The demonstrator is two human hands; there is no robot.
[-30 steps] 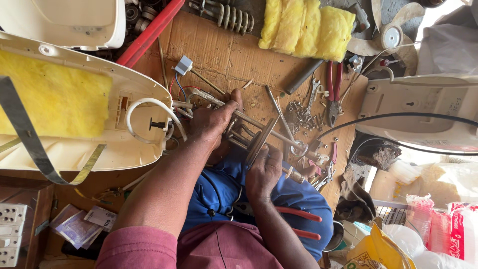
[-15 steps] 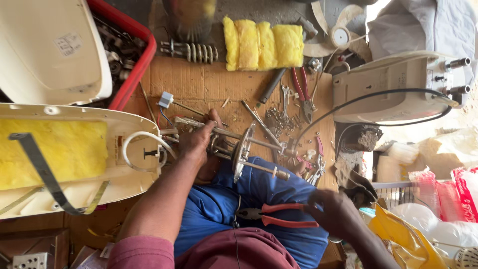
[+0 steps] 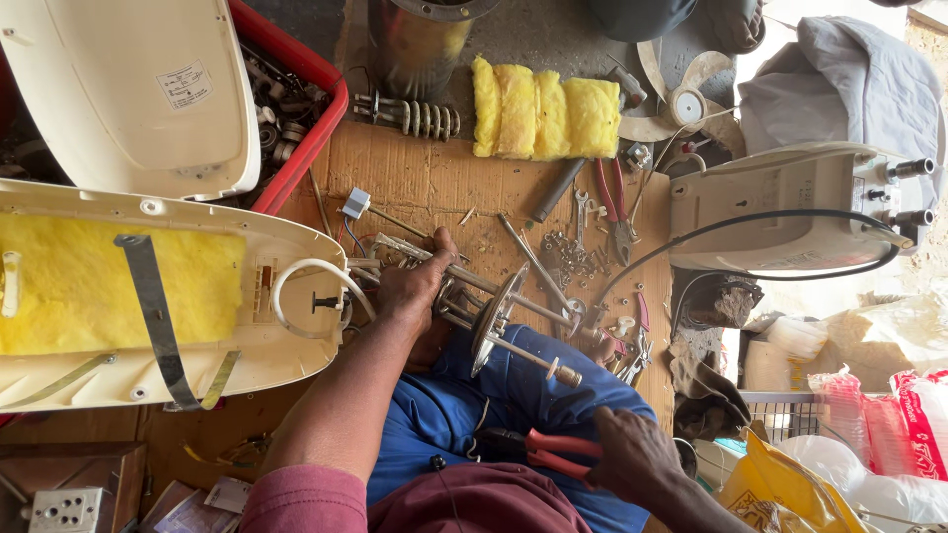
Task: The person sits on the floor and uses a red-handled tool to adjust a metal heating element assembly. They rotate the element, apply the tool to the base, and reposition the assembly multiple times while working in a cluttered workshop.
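— Left hand?
— Closed around the metal rods of a heating element, fingers wrapped over the thin bare tubes near the round flange plate. Shiny, scuffed steel, rods straight and tipped with a brass nut.

— Where exactly?
— Lying across the lap, over blue trousers, flange standing on edge, rods pointing toward the cardboard sheet.

— Right hand?
— Clamped on pliers, red plastic handles, dark jaws toward the knee. Resting low on the right thigh, well apart from the element.

— Around the grip?
— Just beside the left hand, a cream plastic shell, rounded, lined with fluffy yellow insulation crossed by a flat metal strap, a white cable looped at its end. Further out on the cardboard: loose screws and nuts, a small spanner, another pair of red-handled pliers, a coiled spiral element. Beyond, a folded roll of yellow insulation, soft and ribbed. Up left, a red crate of dark metal parts under a smooth cream lid. To the right, a second cream casing with a black cable curving round.
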